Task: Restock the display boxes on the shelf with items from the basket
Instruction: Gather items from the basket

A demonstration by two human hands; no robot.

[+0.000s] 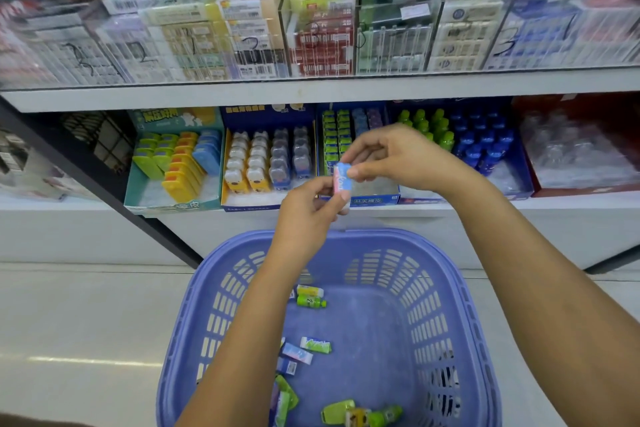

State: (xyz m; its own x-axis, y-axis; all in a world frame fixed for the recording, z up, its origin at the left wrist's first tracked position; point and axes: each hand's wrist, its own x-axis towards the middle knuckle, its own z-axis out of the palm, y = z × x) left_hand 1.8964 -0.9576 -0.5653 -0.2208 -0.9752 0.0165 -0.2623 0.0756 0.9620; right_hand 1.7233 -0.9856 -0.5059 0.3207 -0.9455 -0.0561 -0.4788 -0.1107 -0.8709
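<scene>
Item in hand: one small blue-and-pink packet [343,177], held in the air just before the front wall of the packet box, above the far rim of the basket; left hand [310,210] pinches its lower end between thumb and curled fingers; right hand [398,158] pinches its upper end between thumb and forefinger, other fingers curled; both hands are clamped on this one packet.

Basket [436,305] — lilac-blue plastic, slotted walls, on the pale floor below the hands, both forearms crossing over it; loose on its bottom: a green mini bottle [311,303] on its side, with a yellow-green packet [310,290] just beside it; a green-and-white packet [316,345]; two blue-and-white packets [297,354] beside the left forearm; further green pieces [341,410] at the near edge, partly cut off.

Lower shelf [561,206] — display boxes, left to right: teal box [173,207] with yellow, green and blue cases in rows; bear box [249,208] with white and grey bear-shaped cases; packet box [375,199] with green packets at back left, blue and purple ones beside them; bottle box [525,173] with green and blue bottles; red box [588,189] with clear items, blurred.

Upper shelf [311,94]: clear bins [398,45] of stacked packs; handwritten numerals on the fronts; labels too blurred to read.
</scene>
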